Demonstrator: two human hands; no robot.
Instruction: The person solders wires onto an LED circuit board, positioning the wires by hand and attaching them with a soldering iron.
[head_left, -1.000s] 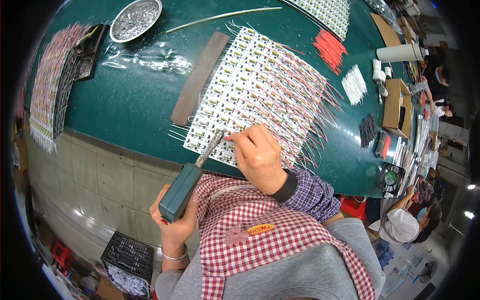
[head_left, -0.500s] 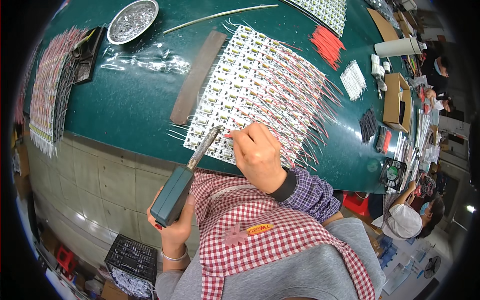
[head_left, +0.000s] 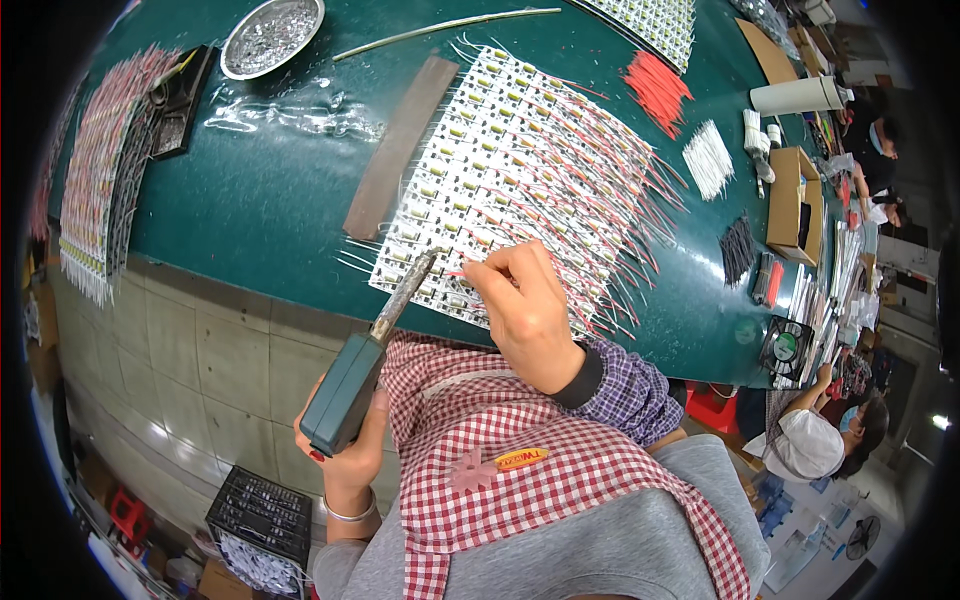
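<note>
My left hand (head_left: pixel 352 462) is wrapped round the dark green body of a soldering gun (head_left: pixel 345 388). Its metal tip touches or hovers just over a panel of small white circuit boards (head_left: pixel 440 185); the gap is too small to judge. Close to the tip, my right hand (head_left: pixel 528 318) pinches a thin red wire (head_left: pixel 455 273) between thumb and forefinger. Rows of red and white wires (head_left: pixel 600 200) stick out from the panel's right part. The fingers hide some of the lower boards.
Beside the panel lies a brown flat bar (head_left: pixel 402 150). Farther off are a metal bowl (head_left: pixel 240 68), a black tray (head_left: pixel 190 105), a stack of wired panels (head_left: pixel 100 190), and bundles of red (head_left: pixel 656 92), white (head_left: pixel 708 160) and black wires (head_left: pixel 737 250). Co-workers sit at the right.
My right hand has shifted slightly right, its fingers a little more extended, still pinching the red wire. The soldering gun's tip has moved slightly left; the view has shifted a little.
</note>
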